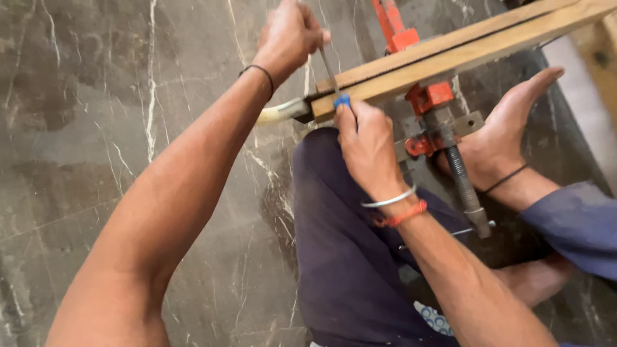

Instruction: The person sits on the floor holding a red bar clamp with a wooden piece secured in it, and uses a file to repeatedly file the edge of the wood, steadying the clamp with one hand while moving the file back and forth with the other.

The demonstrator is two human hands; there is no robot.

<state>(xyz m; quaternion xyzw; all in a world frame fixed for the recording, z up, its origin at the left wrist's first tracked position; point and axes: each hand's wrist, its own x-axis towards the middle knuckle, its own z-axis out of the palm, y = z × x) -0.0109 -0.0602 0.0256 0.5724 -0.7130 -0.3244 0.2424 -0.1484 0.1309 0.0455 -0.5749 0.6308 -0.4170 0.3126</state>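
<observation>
Left hand [289,35] pinches the tip of a thin file [330,74], right hand [366,144] grips its blue handle at the end of the clamped wooden strips [463,48]; a slip could likely scrape fingers against the red clamp [427,96].

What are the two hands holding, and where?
A thin metal file: left hand grips its far tip, right hand its blue-handled end, across the clamped wooden strips.

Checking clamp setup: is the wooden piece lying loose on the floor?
No, the wooden piece is gripped in the red clamp, raised off the marble floor.
</observation>
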